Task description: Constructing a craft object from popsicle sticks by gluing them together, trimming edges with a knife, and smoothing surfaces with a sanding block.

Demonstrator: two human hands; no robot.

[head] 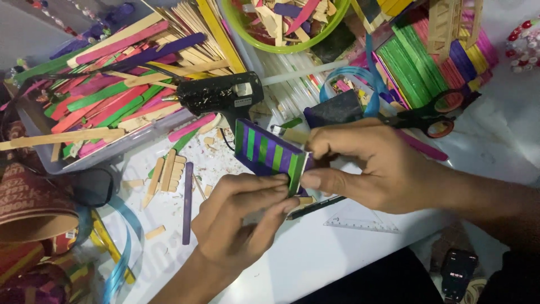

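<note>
Both my hands hold a small box-like piece [269, 153] built of purple and green craft sticks. My left hand [239, 222] supports it from below, with the thumb against its near edge. From the right, my right hand [365, 166] pinches its right end between thumb and fingers. A black glue gun [216, 94] lies just behind the piece on the white table [315, 253], nozzle pointing left.
A clear tray [112, 146] full of coloured sticks sits at the left. A green bowl [284, 34] of stick scraps stands at the back. Black scissors [427, 115], stacked coloured sticks [416, 62], a clear triangle ruler [360, 222], a loose purple stick [187, 202], cut bits and a phone [457, 273] lie around.
</note>
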